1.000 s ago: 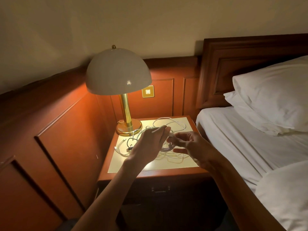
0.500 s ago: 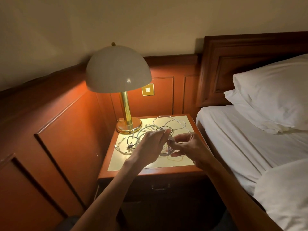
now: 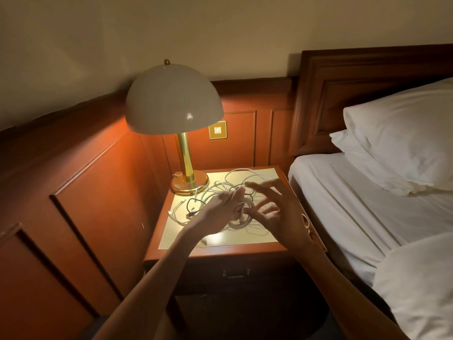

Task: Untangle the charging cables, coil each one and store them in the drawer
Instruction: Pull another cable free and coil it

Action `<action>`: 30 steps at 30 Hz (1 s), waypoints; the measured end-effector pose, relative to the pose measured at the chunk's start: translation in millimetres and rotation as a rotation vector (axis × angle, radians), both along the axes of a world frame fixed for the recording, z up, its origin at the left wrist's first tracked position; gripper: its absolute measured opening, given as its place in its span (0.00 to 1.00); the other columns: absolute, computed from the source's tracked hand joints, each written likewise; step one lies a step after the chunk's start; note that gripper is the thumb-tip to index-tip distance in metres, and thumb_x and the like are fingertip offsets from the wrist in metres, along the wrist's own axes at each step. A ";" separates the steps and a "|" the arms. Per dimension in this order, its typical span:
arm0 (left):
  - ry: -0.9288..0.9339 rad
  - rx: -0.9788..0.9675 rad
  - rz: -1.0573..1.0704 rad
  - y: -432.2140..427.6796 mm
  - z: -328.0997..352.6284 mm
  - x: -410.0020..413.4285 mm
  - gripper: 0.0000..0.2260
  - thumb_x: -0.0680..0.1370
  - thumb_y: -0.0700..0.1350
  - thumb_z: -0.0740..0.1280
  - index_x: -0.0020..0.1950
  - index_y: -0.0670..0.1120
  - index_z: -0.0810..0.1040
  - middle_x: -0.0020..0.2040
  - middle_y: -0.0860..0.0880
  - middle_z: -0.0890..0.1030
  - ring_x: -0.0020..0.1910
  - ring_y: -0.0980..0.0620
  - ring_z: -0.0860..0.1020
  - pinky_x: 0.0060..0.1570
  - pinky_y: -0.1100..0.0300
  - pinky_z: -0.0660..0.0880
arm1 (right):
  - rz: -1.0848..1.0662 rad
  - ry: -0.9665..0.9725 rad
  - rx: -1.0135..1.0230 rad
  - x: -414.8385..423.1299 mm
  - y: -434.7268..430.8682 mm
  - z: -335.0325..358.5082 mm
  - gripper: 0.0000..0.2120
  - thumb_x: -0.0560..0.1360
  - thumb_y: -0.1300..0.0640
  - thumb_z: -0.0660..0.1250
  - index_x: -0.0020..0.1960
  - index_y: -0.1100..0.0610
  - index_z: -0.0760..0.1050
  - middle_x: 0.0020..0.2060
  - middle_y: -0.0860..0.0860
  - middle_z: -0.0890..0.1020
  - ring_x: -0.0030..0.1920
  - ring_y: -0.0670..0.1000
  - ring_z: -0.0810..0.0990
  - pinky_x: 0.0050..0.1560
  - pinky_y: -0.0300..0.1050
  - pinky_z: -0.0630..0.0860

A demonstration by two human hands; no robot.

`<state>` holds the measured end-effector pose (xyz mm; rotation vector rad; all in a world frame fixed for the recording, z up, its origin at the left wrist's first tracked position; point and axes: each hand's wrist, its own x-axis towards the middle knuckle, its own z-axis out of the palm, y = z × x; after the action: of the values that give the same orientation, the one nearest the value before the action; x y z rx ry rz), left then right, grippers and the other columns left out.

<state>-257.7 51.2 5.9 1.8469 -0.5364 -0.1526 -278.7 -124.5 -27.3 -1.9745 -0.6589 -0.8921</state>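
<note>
The left hand [image 3: 221,209] holds one white coil [image 3: 241,217] over the table [image 3: 215,252]. The right hand [image 3: 277,212] is beside it, fingers spread wide and blurry. The other cables [image 3: 215,186] lie tangled by the lamp [image 3: 174,104]. The drawer [image 3: 236,272] is closed, so lots is left.

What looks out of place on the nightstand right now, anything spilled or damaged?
Nothing spilled or damaged. The only mess is the tangled cables sprawled across the nightstand beside the lamp; one connector lies near the front edge. The left hand holds a white coil.
</note>
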 end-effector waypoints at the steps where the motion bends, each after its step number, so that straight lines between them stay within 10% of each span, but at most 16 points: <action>1: 0.032 -0.010 -0.009 0.1 -1.6 1.7 0.23 0.84 0.52 0.56 0.31 0.46 0.74 0.29 0.46 0.66 0.27 0.57 0.64 0.31 0.64 0.62 | -0.019 -0.113 -0.148 1.3 -2.1 -3.4 0.29 0.70 0.57 0.80 0.67 0.42 0.74 0.58 0.52 0.76 0.44 0.48 0.82 0.39 0.37 0.81; 4: 0.095 -0.032 -0.039 2.4 -3.6 3.6 0.23 0.82 0.57 0.57 0.35 0.51 0.84 0.34 0.42 0.75 0.31 0.53 0.71 0.34 0.61 0.66 | -0.059 -0.265 -0.337 3.3 -3.9 -14.5 0.28 0.73 0.63 0.76 0.66 0.42 0.73 0.60 0.52 0.74 0.48 0.49 0.80 0.40 0.43 0.82; 14: 0.086 -0.078 0.055 1.3 7.6 6.5 0.18 0.84 0.50 0.56 0.38 0.42 0.70 0.29 0.52 0.63 0.27 0.57 0.62 0.29 0.64 0.61 | -0.077 0.059 0.365 -10.8 29.1 -3.6 0.08 0.74 0.58 0.75 0.51 0.49 0.83 0.49 0.45 0.84 0.52 0.44 0.83 0.46 0.36 0.80; 30: 0.155 -0.009 -0.086 16.1 20.0 3.1 0.20 0.81 0.56 0.58 0.32 0.49 0.68 0.27 0.56 0.63 0.26 0.57 0.61 0.31 0.61 0.58 | -0.282 -0.372 -0.468 -15.7 -10.9 -1.0 0.29 0.66 0.74 0.76 0.63 0.59 0.73 0.55 0.59 0.83 0.56 0.58 0.82 0.49 0.52 0.83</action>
<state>-254.6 67.3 26.0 1.7872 -0.5073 -0.3471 -294.3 -135.4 -28.3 -2.3796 -0.8734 -1.4002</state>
